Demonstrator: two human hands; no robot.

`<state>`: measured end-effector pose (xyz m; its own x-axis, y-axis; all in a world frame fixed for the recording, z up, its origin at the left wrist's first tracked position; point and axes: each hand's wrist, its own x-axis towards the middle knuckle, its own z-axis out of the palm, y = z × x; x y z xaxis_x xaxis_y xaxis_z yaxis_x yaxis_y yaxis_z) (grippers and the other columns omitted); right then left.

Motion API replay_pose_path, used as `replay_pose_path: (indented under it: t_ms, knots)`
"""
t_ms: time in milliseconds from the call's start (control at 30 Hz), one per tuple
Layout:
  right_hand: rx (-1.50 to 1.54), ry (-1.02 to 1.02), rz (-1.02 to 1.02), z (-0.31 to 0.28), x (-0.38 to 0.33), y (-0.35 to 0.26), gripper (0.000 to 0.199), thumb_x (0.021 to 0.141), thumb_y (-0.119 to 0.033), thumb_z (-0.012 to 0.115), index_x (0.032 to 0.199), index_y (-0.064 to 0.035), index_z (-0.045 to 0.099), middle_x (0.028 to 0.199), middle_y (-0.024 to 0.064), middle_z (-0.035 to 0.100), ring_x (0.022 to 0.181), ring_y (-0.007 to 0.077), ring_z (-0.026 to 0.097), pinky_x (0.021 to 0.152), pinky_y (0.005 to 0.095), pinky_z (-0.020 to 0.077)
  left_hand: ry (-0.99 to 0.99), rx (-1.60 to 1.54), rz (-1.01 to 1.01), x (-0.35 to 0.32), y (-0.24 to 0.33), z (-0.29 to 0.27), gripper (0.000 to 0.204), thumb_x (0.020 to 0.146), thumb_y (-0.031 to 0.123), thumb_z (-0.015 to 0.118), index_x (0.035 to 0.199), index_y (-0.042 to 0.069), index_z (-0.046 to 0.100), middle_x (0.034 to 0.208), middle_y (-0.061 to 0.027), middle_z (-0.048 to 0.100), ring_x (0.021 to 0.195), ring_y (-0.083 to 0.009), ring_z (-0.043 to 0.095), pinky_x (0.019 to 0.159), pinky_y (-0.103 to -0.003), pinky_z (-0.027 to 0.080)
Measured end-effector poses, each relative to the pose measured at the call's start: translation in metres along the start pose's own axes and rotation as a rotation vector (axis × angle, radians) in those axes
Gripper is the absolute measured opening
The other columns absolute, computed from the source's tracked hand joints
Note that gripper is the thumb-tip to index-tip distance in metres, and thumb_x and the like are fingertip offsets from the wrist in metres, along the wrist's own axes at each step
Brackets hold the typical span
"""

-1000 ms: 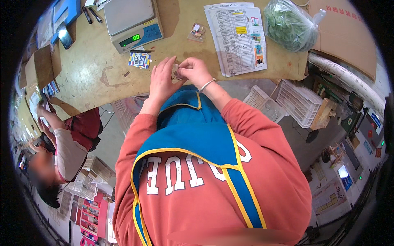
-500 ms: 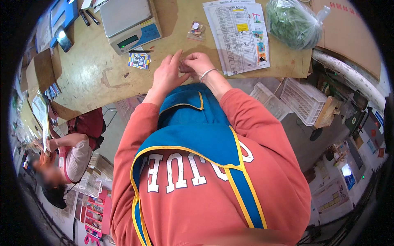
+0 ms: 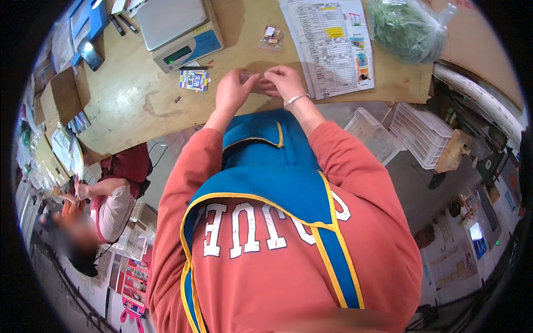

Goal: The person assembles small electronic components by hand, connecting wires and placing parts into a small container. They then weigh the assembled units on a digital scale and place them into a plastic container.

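Observation:
Close together at the table's near edge, both my hands are closed with their fingertips almost meeting. Something small and see-through, like thin plastic film, shows at the fingers of my left hand (image 3: 234, 90); its kind I cannot make out. My right hand (image 3: 285, 84), with a bracelet at the wrist, has its thumb and fingers pinched together, and what they grip is hidden. Just beyond lies a small clear bag (image 3: 271, 38) of little coloured pieces. A colourful printed card (image 3: 194, 80) lies left of my left hand, with a dark pen (image 3: 195, 67) behind it.
A digital scale (image 3: 180, 33) stands behind the card. Printed sheets (image 3: 332, 53) lie to the right, beside a clear bag of green leaves (image 3: 408, 30). At the left are a phone (image 3: 90, 54) and a cardboard box (image 3: 60, 97). Another person (image 3: 114, 213) sits at lower left. White crates (image 3: 419, 136) stand below right.
The whole view has shifted slightly, so the table things sit a little further right. My left hand's fingers, raised before, are now folded lower, and my right hand's fingers have shifted.

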<state>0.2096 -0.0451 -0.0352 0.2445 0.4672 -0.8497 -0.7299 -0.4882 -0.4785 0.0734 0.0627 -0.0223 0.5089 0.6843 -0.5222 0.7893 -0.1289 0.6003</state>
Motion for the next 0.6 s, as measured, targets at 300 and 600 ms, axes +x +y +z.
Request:
replay_pose_path:
  t_ms: [300, 600]
  knots:
    - [-0.331, -0.092, -0.364, 0.003, -0.018, 0.044, 0.026, 0.090, -0.017, 0.077, 0.099, 0.0025, 0.063, 0.085, 0.0129, 0.071, 0.072, 0.0176, 0.072, 0.060, 0.0305, 0.0571, -0.362, -0.171, -0.471, 0.026, 0.021, -0.004, 0.054, 0.089, 0.053, 0.071, 0.096, -0.001, 0.070, 0.075, -0.0112, 0.069, 0.060, -0.0218, 0.071, 0.047, -0.033, 0.055]
    - [0.050, -0.080, 0.011, -0.004, -0.022, 0.017, 0.020, 0.098, -0.020, 0.067, 0.094, 0.0005, 0.065, 0.080, 0.0102, 0.071, 0.064, 0.0170, 0.070, 0.055, 0.0309, 0.0579, -0.444, -0.505, -0.645, 0.028, 0.022, -0.014, 0.084, 0.093, 0.066, 0.055, 0.117, -0.014, 0.060, 0.090, -0.0251, 0.073, 0.064, -0.0345, 0.073, 0.053, -0.037, 0.056]
